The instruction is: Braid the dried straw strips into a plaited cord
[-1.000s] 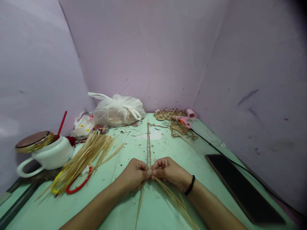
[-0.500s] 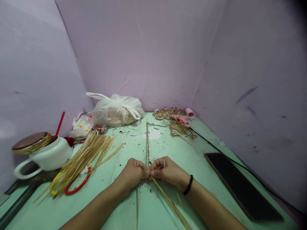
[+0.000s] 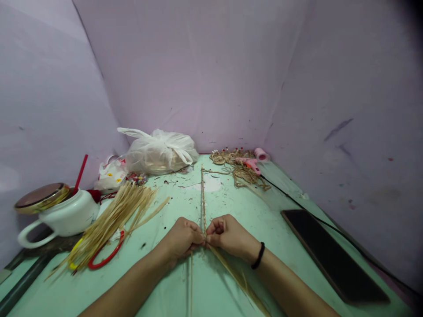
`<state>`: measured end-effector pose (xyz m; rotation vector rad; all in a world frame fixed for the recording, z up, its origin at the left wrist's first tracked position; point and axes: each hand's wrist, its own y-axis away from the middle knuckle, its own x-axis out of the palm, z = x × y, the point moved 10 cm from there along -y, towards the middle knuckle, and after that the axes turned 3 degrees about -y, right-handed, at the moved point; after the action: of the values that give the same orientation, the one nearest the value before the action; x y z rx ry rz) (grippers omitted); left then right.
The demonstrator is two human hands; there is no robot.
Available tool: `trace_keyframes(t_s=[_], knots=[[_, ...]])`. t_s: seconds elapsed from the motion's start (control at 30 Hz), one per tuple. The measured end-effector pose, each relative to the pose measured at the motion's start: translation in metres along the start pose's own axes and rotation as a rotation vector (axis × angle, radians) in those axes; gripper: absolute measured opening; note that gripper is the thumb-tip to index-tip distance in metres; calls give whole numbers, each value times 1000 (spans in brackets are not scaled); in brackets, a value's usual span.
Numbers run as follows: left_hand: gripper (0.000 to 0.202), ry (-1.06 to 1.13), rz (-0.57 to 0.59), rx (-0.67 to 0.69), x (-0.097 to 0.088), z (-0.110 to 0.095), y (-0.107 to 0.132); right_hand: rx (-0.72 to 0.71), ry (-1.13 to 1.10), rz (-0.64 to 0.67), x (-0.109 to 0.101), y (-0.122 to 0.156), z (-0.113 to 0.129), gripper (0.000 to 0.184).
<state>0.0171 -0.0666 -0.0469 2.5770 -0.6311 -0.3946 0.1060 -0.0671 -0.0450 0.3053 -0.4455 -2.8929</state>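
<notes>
A thin braided cord [image 3: 203, 198] of straw-coloured fibre runs from the far part of the table straight down to my hands. My left hand [image 3: 185, 237] pinches the near end of the braid between thumb and finger. Right beside it, with fingertips almost touching, my right hand [image 3: 228, 235] pinches the fibre strands at the same spot. Loose raffia strands [image 3: 236, 275] trail from under the right hand toward the table's front edge. A thinner strand [image 3: 191, 281] hangs down below the left hand. The exact crossing of the strands is hidden by my fingertips.
At left, a bundle of raffia [image 3: 112, 220] lies over red-handled scissors [image 3: 107, 259], beside a white pot [image 3: 71, 215]. A white plastic bag [image 3: 161, 152] stands at the back. Behind right are coiled cord [image 3: 249, 178], a pink glue gun [image 3: 251, 165] and a dark phone-like slab [image 3: 330, 255].
Both hands stay pinched on the braid and have barely shifted. The loose strands below the right hand have swung slightly right and spread. The whole view has moved a little.
</notes>
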Motion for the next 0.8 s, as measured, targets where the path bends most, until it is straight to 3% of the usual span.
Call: trace_keyframes(t_s=[0.17, 0.37, 0.53, 0.67, 0.8], knots=[[10, -48, -48, 5, -1, 1, -1, -73, 233, -118, -10, 5, 9, 5], [17, -148, -75, 108, 0, -6, -4, -101, 561, -273, -15, 23, 28, 11], [17, -143, -127, 106, -4, -5, -2, -153, 565, -245, -3, 32, 36, 13], [12, 6, -85, 40, -3, 0, 2, -243, 571, -182, 8, 35, 42, 17], [12, 3, -37, 78, -1, -3, 3, -309, 614, -154, 13, 38, 47, 20]])
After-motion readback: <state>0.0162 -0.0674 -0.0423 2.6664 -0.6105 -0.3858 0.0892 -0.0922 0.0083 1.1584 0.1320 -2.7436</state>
